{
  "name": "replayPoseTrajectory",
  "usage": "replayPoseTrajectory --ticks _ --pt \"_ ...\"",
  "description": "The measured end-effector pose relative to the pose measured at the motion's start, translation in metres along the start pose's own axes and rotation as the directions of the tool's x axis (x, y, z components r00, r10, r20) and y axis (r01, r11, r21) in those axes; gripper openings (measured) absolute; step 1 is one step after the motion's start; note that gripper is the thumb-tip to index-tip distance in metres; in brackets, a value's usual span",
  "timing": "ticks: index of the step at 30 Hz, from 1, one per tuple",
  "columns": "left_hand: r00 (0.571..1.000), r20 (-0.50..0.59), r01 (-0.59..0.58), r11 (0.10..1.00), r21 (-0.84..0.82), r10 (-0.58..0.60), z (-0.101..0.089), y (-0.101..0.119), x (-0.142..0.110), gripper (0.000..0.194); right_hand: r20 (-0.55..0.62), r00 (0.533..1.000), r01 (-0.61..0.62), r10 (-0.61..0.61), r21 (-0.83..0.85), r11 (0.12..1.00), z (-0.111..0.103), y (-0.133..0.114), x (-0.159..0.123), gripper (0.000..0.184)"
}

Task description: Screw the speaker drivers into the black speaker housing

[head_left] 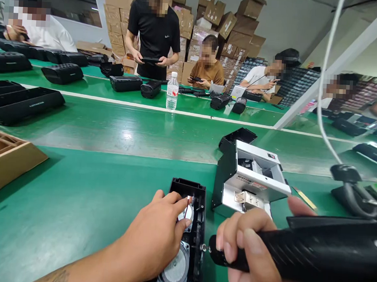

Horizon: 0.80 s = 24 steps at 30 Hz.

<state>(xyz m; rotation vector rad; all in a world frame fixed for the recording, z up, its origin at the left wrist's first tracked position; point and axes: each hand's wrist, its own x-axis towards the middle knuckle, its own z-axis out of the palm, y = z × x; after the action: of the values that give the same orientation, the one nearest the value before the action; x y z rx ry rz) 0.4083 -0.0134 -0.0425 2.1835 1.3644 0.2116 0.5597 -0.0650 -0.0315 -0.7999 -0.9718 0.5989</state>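
Note:
A black open speaker housing [196,192] lies on the green bench in front of me, with round silver drivers [177,270] inside. My left hand [153,236] rests on it, fingers curled down and pressing on the upper driver by a thin red wire. My right hand [252,253] is wrapped round a black electric screwdriver [299,254]. The screwdriver lies level, and its tip [204,248] touches the housing's right edge. A white cable [324,80] runs up from the tool.
A black-and-silver screw feeder box [252,178] stands just behind the housing. A wooden tray [4,161] sits at the left. A tool stand [353,187] is at right. Beyond the conveyor are black speaker bodies [23,103], a water bottle [172,91], several seated and standing people, and stacked cartons.

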Motion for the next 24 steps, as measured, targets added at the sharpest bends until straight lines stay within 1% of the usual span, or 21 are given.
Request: replayPoseTrajectory --ticks 3,8,12,15,19,22,24 --pt "1.000 0.007 -0.008 1.000 0.011 0.008 0.000 0.000 0.000 0.046 0.059 0.998 -0.019 0.018 0.025 1.000 -0.003 0.009 -0.002 0.057" --pt "1.000 0.009 -0.004 1.000 0.016 0.004 0.002 -0.001 0.000 0.047 0.103 0.994 -0.025 0.021 0.031 0.999 -0.008 0.017 -0.005 0.062" --pt "1.000 0.004 -0.014 1.000 0.014 0.014 0.003 -0.001 0.001 0.048 0.113 0.993 -0.042 0.040 0.017 0.999 -0.010 0.020 -0.008 0.061" --pt "1.000 0.010 -0.016 1.000 0.024 0.016 0.002 -0.001 0.000 0.049 0.108 0.994 -0.028 0.025 0.029 0.999 -0.012 0.024 -0.008 0.060" --pt "1.000 -0.005 -0.007 1.000 0.021 0.008 0.001 -0.002 -0.001 0.048 0.046 0.999 -0.018 0.017 0.009 1.000 -0.005 0.022 -0.013 0.057" --pt "1.000 0.006 -0.004 1.000 0.024 0.004 0.002 -0.002 0.000 0.048 -0.057 0.996 -0.077 0.074 -0.060 0.995 0.005 0.014 -0.020 0.056" --pt "1.000 0.008 -0.001 1.000 0.028 0.001 0.002 -0.002 0.001 0.048 -0.118 0.988 -0.106 0.097 -0.075 0.992 0.005 0.014 -0.025 0.060"
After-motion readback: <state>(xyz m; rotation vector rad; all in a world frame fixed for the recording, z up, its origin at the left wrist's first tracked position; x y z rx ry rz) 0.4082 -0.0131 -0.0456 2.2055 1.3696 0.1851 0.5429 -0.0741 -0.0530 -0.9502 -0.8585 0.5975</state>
